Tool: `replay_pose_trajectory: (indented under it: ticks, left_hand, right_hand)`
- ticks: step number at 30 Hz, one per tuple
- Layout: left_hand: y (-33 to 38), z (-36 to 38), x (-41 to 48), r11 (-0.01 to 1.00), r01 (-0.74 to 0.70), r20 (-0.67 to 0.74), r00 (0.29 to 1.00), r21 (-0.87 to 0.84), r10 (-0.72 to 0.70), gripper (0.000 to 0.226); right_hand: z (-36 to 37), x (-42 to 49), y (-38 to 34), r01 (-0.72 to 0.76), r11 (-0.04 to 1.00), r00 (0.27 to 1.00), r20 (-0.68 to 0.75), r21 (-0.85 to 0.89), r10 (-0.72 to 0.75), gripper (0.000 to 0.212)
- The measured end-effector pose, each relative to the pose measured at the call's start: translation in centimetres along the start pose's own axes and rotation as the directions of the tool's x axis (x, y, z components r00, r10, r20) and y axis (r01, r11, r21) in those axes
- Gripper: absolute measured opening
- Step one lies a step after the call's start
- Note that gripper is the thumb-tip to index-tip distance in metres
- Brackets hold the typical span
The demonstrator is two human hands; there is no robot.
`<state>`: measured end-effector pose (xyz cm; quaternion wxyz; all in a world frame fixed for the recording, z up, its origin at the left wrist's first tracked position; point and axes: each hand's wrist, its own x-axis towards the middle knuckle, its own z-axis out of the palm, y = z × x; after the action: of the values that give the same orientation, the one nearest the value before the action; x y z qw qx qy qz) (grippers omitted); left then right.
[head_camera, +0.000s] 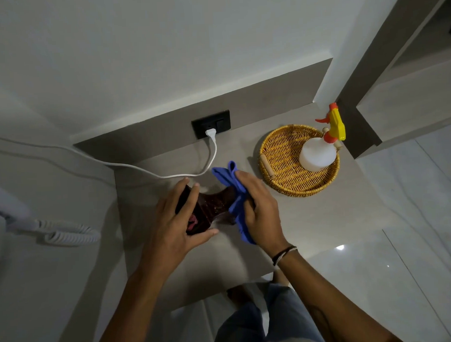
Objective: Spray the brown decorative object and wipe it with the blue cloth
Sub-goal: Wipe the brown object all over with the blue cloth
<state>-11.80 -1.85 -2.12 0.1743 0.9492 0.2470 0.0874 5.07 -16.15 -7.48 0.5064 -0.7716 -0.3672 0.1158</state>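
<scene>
The brown decorative object (211,206), dark and glossy, lies on the grey shelf top (323,218) in the middle of the view. My left hand (177,225) grips its left end. My right hand (260,210) presses the blue cloth (232,186) against the object's right end; cloth sticks out above and below the hand. The object's right end is hidden under cloth and hand. A white spray bottle (318,153) with a yellow and orange trigger head stands in a round wicker basket (280,163) to the right, apart from both hands.
A white cable (213,156) runs from a black wall socket (211,124) across the shelf behind the object and off to the left. A white coiled cord (65,234) hangs at the left. Glossy floor tiles lie below right; my legs are under the shelf edge.
</scene>
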Motion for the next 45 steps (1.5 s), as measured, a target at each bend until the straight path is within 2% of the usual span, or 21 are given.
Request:
replay_pose_trajectory:
  ticks: [3, 6, 8, 10, 11, 13, 16, 18, 20, 22, 23, 27, 29, 30, 32, 34, 36, 38, 42, 43, 45]
  left_hand:
    - [0.2, 0.6, 0.4, 0.996, 0.055, -0.002, 0.998, -0.067, -0.055, 0.116]
    - [-0.1, 0.8, 0.4, 0.989, 0.102, -0.028, 0.994, -0.106, -0.106, 0.120]
    - [-0.3, 0.7, 0.1, 0.990, 0.103, -0.056, 0.993, -0.094, -0.108, 0.120]
    - [-0.2, 0.6, -0.1, 0.991, 0.104, -0.071, 0.991, -0.082, -0.110, 0.120]
    - [-0.1, 0.6, -0.1, 0.992, 0.102, -0.083, 0.991, -0.076, -0.109, 0.120]
    - [0.0, 0.9, 0.2, 0.992, 0.109, -0.100, 0.988, -0.070, -0.116, 0.120]
    - [0.0, 1.3, 0.6, 0.995, 0.084, -0.112, 0.990, -0.053, -0.089, 0.119]
    - [-0.2, 1.3, 0.5, 0.996, 0.075, -0.109, 0.991, -0.056, -0.081, 0.117]
    - [-0.5, 1.1, 0.3, 0.995, 0.072, -0.115, 0.990, -0.068, -0.080, 0.120]
    - [-0.2, 0.9, 0.3, 0.993, 0.089, -0.097, 0.991, -0.080, -0.097, 0.123]
    - [0.0, 0.9, 0.4, 0.992, 0.092, -0.092, 0.991, -0.083, -0.099, 0.122]
    - [0.3, 1.2, 0.9, 0.994, 0.090, -0.087, 0.992, -0.064, -0.095, 0.115]
    - [0.2, 1.0, 0.8, 0.994, 0.091, -0.093, 0.991, -0.059, -0.096, 0.114]
    - [0.1, 0.9, 0.7, 0.994, 0.095, -0.098, 0.990, -0.058, -0.100, 0.116]
    - [0.1, 0.6, 0.4, 0.990, 0.113, -0.093, 0.988, -0.079, -0.120, 0.117]
    - [0.2, 0.5, 0.3, 0.981, 0.147, -0.083, 0.984, -0.131, -0.158, 0.117]
    - [0.1, 0.5, 0.5, 0.951, 0.233, -0.089, 0.963, -0.203, -0.255, 0.111]
    - [-0.3, 0.5, 0.8, 0.885, 0.360, -0.090, 0.912, -0.296, -0.401, 0.101]
    - [-0.5, 0.3, 1.7, 0.689, 0.563, 0.034, 0.785, -0.457, -0.619, 0.080]
    - [-0.5, 0.0, 1.9, 0.680, 0.574, 0.033, 0.774, -0.456, -0.632, 0.074]
    - [-0.8, -0.8, 2.3, 0.709, 0.542, 0.061, 0.811, -0.451, -0.581, 0.073]
  right_hand:
    - [1.2, -1.7, -1.9, 0.128, 0.990, 0.977, 0.164, 0.055, -0.136, 0.059]
    - [2.0, -3.0, -0.8, 0.176, 0.984, 0.945, 0.286, -0.033, -0.160, 0.057]
    - [1.2, -1.8, 1.2, 0.077, 0.983, 0.942, 0.335, -0.169, -0.016, 0.060]
    - [-0.3, -0.2, 2.5, -0.078, 0.961, 0.940, 0.301, -0.265, 0.159, 0.061]
    - [-0.8, 0.2, 2.5, -0.102, 0.951, 0.945, 0.271, -0.293, 0.185, 0.060]
    - [-0.7, -0.2, 1.1, -0.014, 0.973, 0.963, 0.259, -0.229, 0.074, 0.055]
    - [1.4, -2.9, -2.2, 0.171, 0.985, 0.945, 0.281, 0.004, -0.166, 0.052]
    - [1.8, -3.2, -1.8, 0.222, 0.975, 0.936, 0.274, 0.021, -0.220, 0.056]
    - [0.8, -2.1, 0.2, 0.140, 0.985, 0.945, 0.310, -0.098, -0.104, 0.062]
    - [-0.6, -0.9, 1.8, -0.022, 0.980, 0.953, 0.291, -0.197, 0.080, 0.059]
    - [-0.7, -0.5, 2.0, -0.051, 0.977, 0.958, 0.268, -0.205, 0.106, 0.055]
    - [2.0, -2.0, -1.3, 0.169, 0.985, 0.955, 0.250, -0.019, -0.159, 0.056]
    - [2.3, -2.3, -0.5, 0.225, 0.974, 0.936, 0.278, -0.007, -0.214, 0.060]
    - [1.8, -1.9, 0.6, 0.204, 0.976, 0.937, 0.303, -0.076, -0.173, 0.061]
    - [0.7, -1.2, 2.7, -0.019, 0.981, 0.959, 0.273, -0.195, 0.073, 0.058]
    - [-0.3, -0.4, 4.4, -0.263, 0.953, 0.959, 0.063, -0.148, 0.275, 0.051]
    - [-0.8, 0.1, 5.1, -0.429, 0.903, 0.900, -0.091, -0.017, 0.426, 0.049]
    - [-0.7, 0.4, 4.9, -0.535, 0.837, 0.840, -0.037, 0.119, 0.542, 0.051]
    - [0.3, 0.8, 4.0, -0.638, 0.671, 0.763, 0.196, 0.378, 0.616, 0.047]
    - [0.5, 1.1, 3.9, -0.655, 0.621, 0.743, 0.216, 0.432, 0.633, 0.043]
    - [0.8, 1.6, 3.9, -0.670, 0.567, 0.719, 0.229, 0.480, 0.656, 0.039]
